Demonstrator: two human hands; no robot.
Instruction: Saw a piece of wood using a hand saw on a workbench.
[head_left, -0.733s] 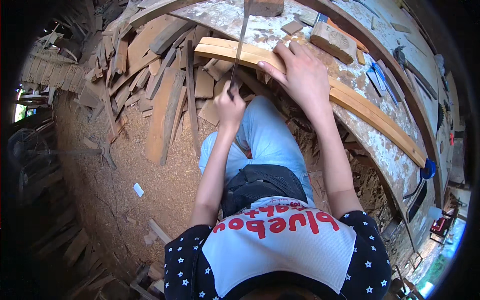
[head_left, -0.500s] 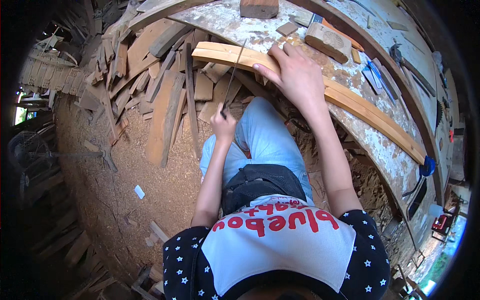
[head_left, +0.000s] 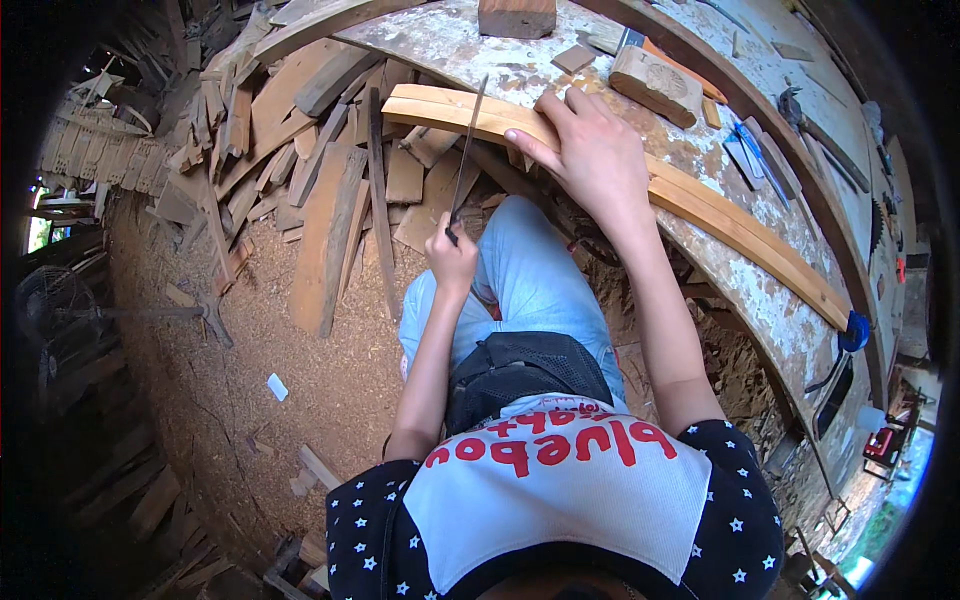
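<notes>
My left hand is closed round the dark handle of a narrow handsaw. The saw's thin blade slants up and away from my fist and crosses a long, pale wooden strip near its left end. A lengthwise line runs along this strip, which lies over the edge of the worktable, its left end jutting past the edge. Gripping the strip from above, my right hand sits just right of the blade, thumb on the near side. The fingers' undersides are hidden.
On the table are a wooden block, a hammer, a blue-handled tool and a blue clamp-like object at the strip's right end. Offcuts pile up at the left, above a floor strewn with shavings. A fan stands far left.
My left hand has come slightly toward me and right with the saw. The blade still crosses the strip at about the same place. My right hand and the strip look unmoved.
</notes>
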